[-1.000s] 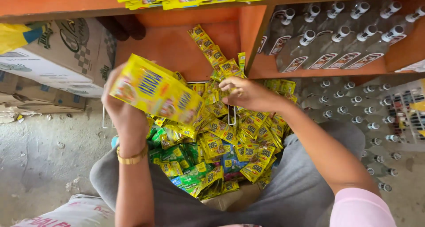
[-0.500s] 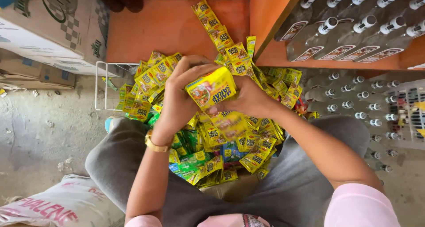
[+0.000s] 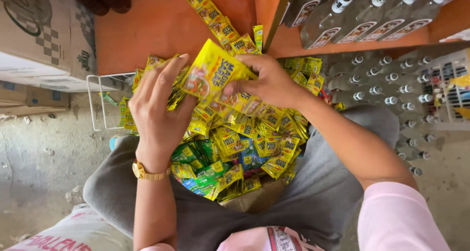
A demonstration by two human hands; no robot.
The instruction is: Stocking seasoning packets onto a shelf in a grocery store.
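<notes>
Head view, hands: the right hand (image 3: 267,79) is closed on a flat yellow foil sachet (image 3: 211,71), pinching its right edge and holding it tilted above the heap. The left hand (image 3: 159,106) is open with fingers spread and touches the sachet's left edge; it wears a gold-coloured metal wristwatch (image 3: 147,172).
Head view, lap: a loose heap of small yellow sachets (image 3: 254,128) lies in the lap between grey trousered knees (image 3: 323,197); green and blue sachets (image 3: 200,167) sit at its near side. Part of a brown cardboard box (image 3: 254,199) shows under the heap.
Head view, surface: the floor (image 3: 39,158) is rough grey concrete, stained and flecked with debris. A white woven sack (image 3: 73,231) lies on it at lower left.
Head view, room: an orange-painted wooden shelf unit (image 3: 161,25) stands ahead. A strip of yellow sachets (image 3: 215,18) hangs down its front. Clear bottles with white caps (image 3: 372,6) lie in the right-hand compartment, more (image 3: 387,89) below. Printed cardboard cartons (image 3: 34,40) are stacked at left, and a white wire rack (image 3: 103,101) stands beside them.
</notes>
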